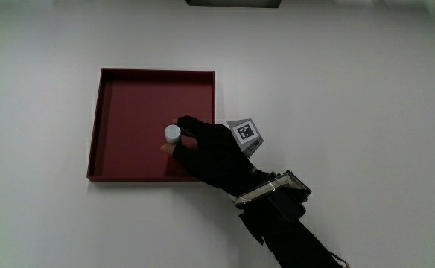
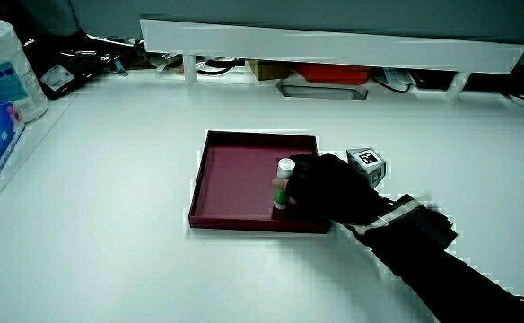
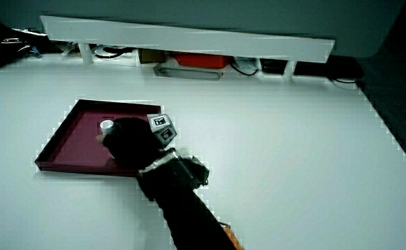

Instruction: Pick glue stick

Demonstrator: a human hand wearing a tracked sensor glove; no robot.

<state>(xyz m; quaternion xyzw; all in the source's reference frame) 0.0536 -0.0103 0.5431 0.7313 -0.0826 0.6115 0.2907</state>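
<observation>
**Closing on the glue stick inside the red tray**

Spreading across every view is the white table (image 1: 366, 89), bare apart from the task's things; in a side view a low white partition (image 2: 334, 40) runs along its edge, with a wipes tub (image 2: 6, 67) standing at the table's corner, well apart from the work. On the table lies the square red tray (image 1: 128, 89), shallow-walled. The hand (image 1: 214, 152) reaches into the tray over the wall nearer the person, its forearm (image 1: 292, 231) trailing back toward the person and the patterned cube (image 1: 246, 134) sitting on its back just outside the tray's wall. The glue stick (image 1: 173, 133) stands upright on the tray floor, white cap up, green body showing in a side view (image 2: 283, 190). The fingers curl around the stick's body below the cap and appear to touch it, so the grasp looks made or nearly so.

The step in hand, by my reading, is securing the grip. Next comes a firm pinch and a straight lift, clearing the tray wall without tipping the stick.
</observation>
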